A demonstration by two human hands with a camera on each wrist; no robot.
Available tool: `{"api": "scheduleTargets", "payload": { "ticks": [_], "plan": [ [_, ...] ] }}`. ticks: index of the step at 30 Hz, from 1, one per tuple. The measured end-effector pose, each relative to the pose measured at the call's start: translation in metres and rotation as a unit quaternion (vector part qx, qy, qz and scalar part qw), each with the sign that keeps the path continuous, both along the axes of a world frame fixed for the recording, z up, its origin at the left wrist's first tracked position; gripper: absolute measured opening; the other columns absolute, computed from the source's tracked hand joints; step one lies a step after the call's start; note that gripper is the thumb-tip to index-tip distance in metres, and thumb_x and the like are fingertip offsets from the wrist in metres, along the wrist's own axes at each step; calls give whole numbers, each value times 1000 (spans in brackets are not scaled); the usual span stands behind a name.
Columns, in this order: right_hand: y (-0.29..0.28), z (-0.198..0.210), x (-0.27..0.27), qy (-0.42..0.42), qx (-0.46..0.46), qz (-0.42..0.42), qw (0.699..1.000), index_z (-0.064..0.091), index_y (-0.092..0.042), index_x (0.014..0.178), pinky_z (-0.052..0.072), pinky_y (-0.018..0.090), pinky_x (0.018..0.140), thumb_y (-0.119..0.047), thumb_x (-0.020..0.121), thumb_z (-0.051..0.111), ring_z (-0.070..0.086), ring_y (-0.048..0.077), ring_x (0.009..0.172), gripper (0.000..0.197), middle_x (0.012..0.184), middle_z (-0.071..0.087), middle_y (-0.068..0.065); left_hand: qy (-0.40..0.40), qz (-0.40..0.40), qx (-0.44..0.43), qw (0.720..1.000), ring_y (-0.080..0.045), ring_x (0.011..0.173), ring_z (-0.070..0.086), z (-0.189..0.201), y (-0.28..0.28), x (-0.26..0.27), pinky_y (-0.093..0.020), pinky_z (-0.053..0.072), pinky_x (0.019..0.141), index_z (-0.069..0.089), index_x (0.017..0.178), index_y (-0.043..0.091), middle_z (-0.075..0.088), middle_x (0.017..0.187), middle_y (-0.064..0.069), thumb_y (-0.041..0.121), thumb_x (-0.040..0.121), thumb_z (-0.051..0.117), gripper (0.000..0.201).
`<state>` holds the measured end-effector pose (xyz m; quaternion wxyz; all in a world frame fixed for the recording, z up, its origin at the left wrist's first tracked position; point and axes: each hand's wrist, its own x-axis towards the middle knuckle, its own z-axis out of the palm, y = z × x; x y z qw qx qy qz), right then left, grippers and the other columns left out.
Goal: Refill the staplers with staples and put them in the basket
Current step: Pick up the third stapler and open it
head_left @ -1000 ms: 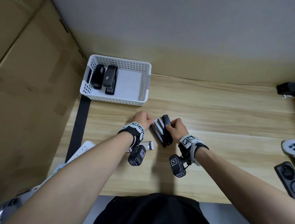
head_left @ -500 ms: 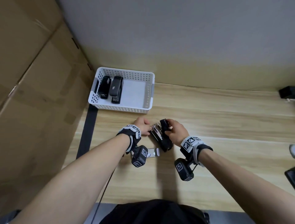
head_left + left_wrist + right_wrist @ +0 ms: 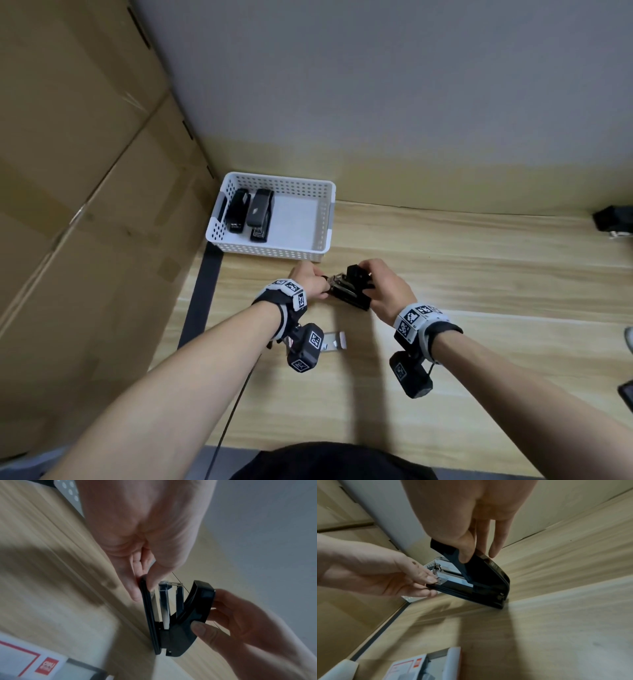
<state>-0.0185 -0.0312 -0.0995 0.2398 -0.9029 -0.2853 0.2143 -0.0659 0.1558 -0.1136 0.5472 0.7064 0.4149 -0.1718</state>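
Note:
A black stapler (image 3: 352,291) is held between both hands just in front of the white basket (image 3: 270,251). Its rear end rests on the wooden table and its front is tipped up. My left hand (image 3: 320,286) pinches the front tip of the base (image 3: 145,601) between thumb and fingers. My right hand (image 3: 368,284) grips the raised top cover (image 3: 481,566), which stands apart from the silver magazine (image 3: 164,601). Two more black staplers (image 3: 236,210) (image 3: 260,214) lie side by side in the basket's left half.
A white staple box with a red logo (image 3: 334,341) lies on the table beneath my left wrist. Cardboard panels (image 3: 85,205) wall off the left side and a grey wall stands behind. Dark devices sit at the far right edge (image 3: 613,221).
The stapler's front end has tipped up off the table between my hands, and the cover now stands closer to the magazine. The head view has shifted, so the basket sits lower in frame.

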Motion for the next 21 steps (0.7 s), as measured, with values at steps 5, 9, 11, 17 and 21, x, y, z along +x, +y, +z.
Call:
{"api": "scheduleTargets", "payload": {
  "ticks": [5,9,11,17,21],
  "plan": [
    [-8,-7,-1,-31,0,34,999,48,-16,123,53,44,78,-3,82,63,62,27,97,46,117,51,3,8,-12,15,1000,-27,88,66,-10,-8,-2,-40,60,79,57,81,9,57,89,-7,-7,80,70,21],
    [-16,-12,-9,-52,4,28,998,52,-18,120,50,37,70,-6,82,64,59,25,94,42,113,51,0,11,-42,41,998,-26,86,70,-21,-15,-7,-39,61,77,62,90,7,64,94,-11,-5,77,70,19],
    [-17,-12,-13,-60,-9,28,998,52,-21,120,47,34,67,-7,82,63,57,23,97,42,112,51,-2,14,-79,69,994,-24,80,71,-22,-16,-11,-36,61,74,65,84,13,71,87,-10,1,76,70,15],
    [-20,-9,-13,-54,-41,14,998,54,-25,121,48,34,70,-6,82,63,53,21,106,45,117,50,-5,-23,-196,106,975,-20,90,68,-32,-15,-24,-31,55,82,68,108,21,70,95,2,17,75,77,34],
    [-21,-10,-14,-51,-44,15,998,54,-24,121,50,38,71,-6,81,63,52,22,108,45,116,51,-4,-71,-308,182,931,-11,89,61,-28,-14,-25,-26,50,82,67,111,31,64,101,9,25,74,80,40]
  ]
}}
